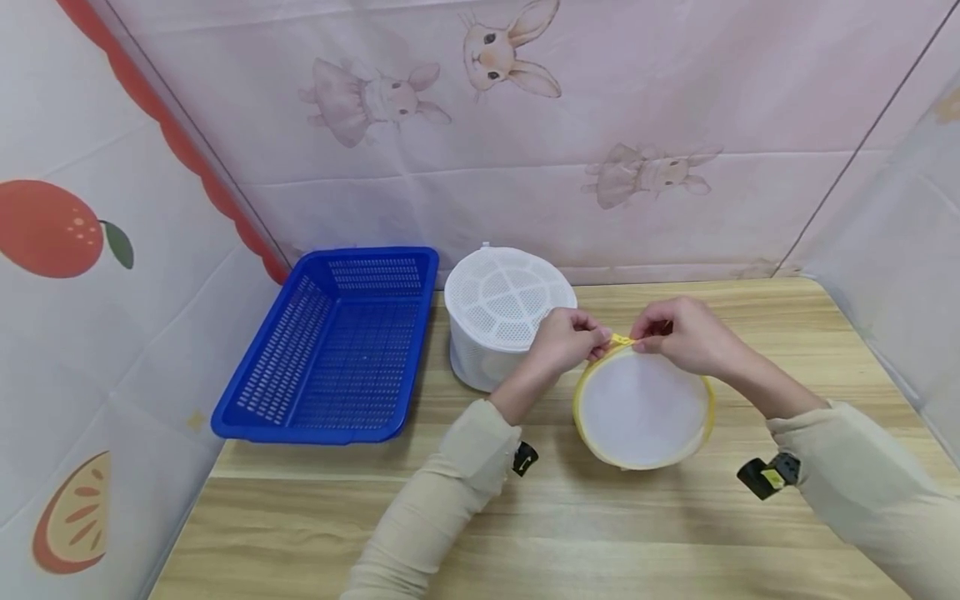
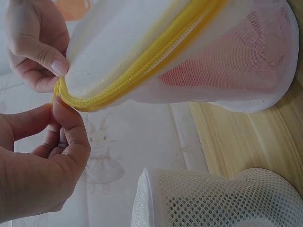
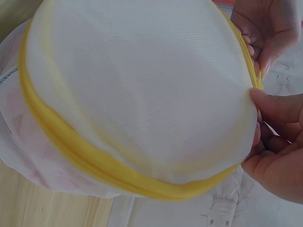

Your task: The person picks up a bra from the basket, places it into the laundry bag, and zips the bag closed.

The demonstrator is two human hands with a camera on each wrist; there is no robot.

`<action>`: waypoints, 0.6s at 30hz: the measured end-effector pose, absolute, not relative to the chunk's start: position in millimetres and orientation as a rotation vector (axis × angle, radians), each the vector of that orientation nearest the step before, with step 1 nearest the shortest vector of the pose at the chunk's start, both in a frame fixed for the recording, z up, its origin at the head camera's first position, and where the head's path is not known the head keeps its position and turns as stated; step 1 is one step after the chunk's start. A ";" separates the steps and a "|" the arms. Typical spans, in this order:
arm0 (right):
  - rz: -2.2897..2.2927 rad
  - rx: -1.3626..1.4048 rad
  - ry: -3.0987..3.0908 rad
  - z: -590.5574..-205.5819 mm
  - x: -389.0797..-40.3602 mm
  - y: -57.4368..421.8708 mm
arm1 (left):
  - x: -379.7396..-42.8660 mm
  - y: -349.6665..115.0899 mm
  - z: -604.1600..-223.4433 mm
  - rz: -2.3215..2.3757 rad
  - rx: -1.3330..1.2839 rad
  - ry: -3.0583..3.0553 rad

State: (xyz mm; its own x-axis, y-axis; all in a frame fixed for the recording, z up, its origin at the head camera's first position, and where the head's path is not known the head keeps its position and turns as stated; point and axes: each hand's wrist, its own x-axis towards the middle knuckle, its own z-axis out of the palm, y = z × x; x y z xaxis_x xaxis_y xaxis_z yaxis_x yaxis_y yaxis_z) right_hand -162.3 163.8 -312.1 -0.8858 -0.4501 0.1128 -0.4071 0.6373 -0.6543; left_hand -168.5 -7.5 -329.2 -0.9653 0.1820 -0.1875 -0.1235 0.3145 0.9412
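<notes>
A round white mesh laundry bag [image 1: 645, 408] with a yellow zipper [image 2: 147, 66] round its top stands on the table, and something pinkish-red [image 2: 208, 75] shows through its side. At the far edge of its rim, my left hand [image 1: 564, 340] pinches the yellow zipper pull [image 2: 56, 92] between thumb and forefinger. Right beside it, my right hand [image 1: 686, 333] pinches the rim at the zipper, thumb on top of the lid. The lid lies over the bag's top, and the zipper teeth along the side in the left wrist view look joined.
A second white mesh laundry bag [image 1: 510, 304], upright with a flat top, stands left of my left hand, close to it. Farther left sits a blue plastic basket [image 1: 408, 392]. A pink curtain with rabbit prints [image 1: 480, 200] hangs behind the wooden table [image 1: 570, 533].
</notes>
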 end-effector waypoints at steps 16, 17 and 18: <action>-1.103 -0.559 2.798 -307.9 -162.2 175.8 | -172.7 -17.2 -334.1 1.814 0.033 2.244; -1.107 -0.539 2.794 -307.7 -162.2 178.1 | -173.2 -19.4 -335.2 1.830 0.034 2.241; -1.107 -0.517 2.793 -307.7 -162.4 180.6 | -173.6 -21.6 -336.1 1.846 0.029 2.241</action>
